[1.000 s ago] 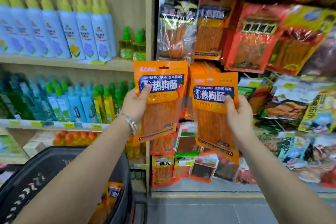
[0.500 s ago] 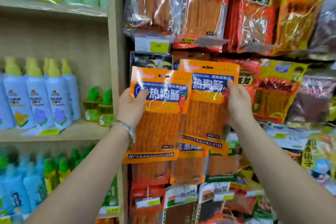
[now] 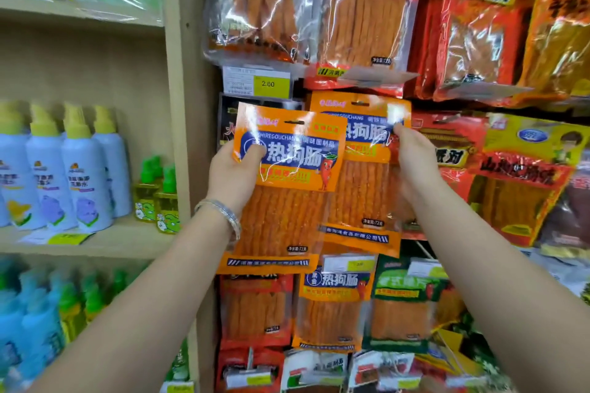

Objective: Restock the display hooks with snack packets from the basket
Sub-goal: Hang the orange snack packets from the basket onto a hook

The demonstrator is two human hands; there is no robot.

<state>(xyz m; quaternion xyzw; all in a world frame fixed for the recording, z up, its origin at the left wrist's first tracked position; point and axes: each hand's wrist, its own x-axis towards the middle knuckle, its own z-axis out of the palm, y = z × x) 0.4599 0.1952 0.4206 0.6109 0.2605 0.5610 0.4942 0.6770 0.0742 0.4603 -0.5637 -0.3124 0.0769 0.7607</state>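
Observation:
I hold two matching orange snack packets with a blue label, raised in front of the hanging display. My left hand (image 3: 234, 175) grips the nearer packet (image 3: 284, 188) by its left edge, thumb on the front. My right hand (image 3: 415, 156) pinches the right edge of the second packet (image 3: 360, 169), which sits higher and partly behind the first. Its hang hole lies just under the row of clear packs above. The hook itself is hidden. More orange packets of the same kind (image 3: 335, 300) hang below. The basket is out of view.
A price tag reading 2.00 (image 3: 268, 83) hangs above the packets. Red and yellow snack packs (image 3: 510, 175) fill the display to the right. A wooden upright (image 3: 178, 105) divides it from shelves of blue spray bottles (image 3: 79, 175) and small green bottles (image 3: 159, 195) at left.
Both hands have lifted the two packets from the lower rows up to the middle row. The view has tilted up, and the black basket has dropped out of sight.

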